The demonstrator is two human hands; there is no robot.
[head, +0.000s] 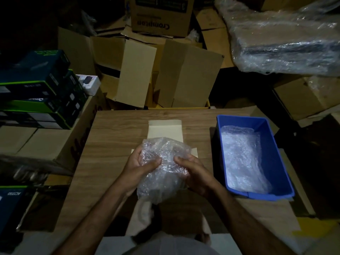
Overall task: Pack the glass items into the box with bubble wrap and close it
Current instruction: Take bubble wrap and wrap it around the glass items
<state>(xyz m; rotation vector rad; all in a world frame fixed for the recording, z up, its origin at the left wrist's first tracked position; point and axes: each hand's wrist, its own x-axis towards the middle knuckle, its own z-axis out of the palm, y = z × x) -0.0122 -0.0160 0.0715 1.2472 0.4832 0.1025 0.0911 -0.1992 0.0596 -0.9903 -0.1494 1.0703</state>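
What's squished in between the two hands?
A crumpled clear bubble wrap bundle, gripped between the left hand and right hand, seen from the head camera.

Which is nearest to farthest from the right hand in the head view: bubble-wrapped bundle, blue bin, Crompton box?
1. Bubble-wrapped bundle: gripped by the right hand, with the left hand on its other side.
2. Blue bin: on the table, to the hand's right, apart from it.
3. Crompton box: far back, atop the cardboard pile.
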